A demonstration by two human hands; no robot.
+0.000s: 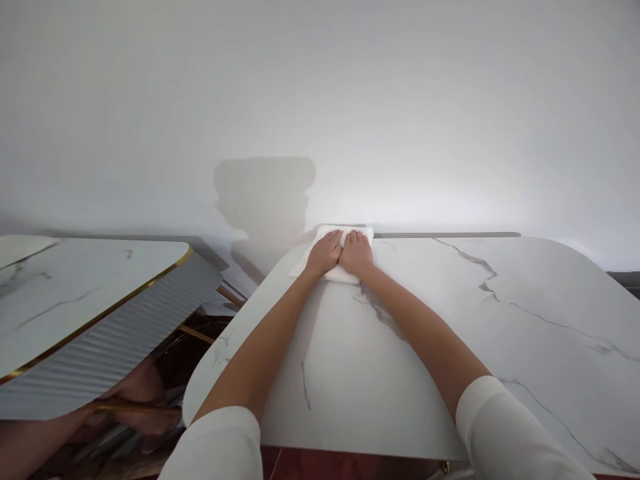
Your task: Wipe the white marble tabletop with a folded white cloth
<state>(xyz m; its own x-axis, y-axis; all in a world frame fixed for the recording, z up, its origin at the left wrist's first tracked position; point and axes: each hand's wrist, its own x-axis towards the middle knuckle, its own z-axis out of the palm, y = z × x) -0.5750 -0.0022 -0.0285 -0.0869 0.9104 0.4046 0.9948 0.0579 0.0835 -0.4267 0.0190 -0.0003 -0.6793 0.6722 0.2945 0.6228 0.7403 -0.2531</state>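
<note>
A folded white cloth (pixel 357 275) lies on the far edge of a white, grey-veined marble-look tabletop (pixel 350 367), close to the wall. Both arms reach forward over the table. My left hand (pixel 325 253) presses down on the cloth, its fingers together and bent over it. Right beside it, my right hand (pixel 357 252) bears on the same cloth with its fingers slightly curled. The thumbs meet in the middle. Parts of the cloth under the palms are hidden.
A plain pale wall (pixel 400 120) rises behind the table, with a shadow on it. At left stands a second marble-look table (pixel 100 287) with gold trim and a ribbed grey side. Below it are gold bars (pixel 197 333) and a bare limb (pixel 135 387), partly hidden.
</note>
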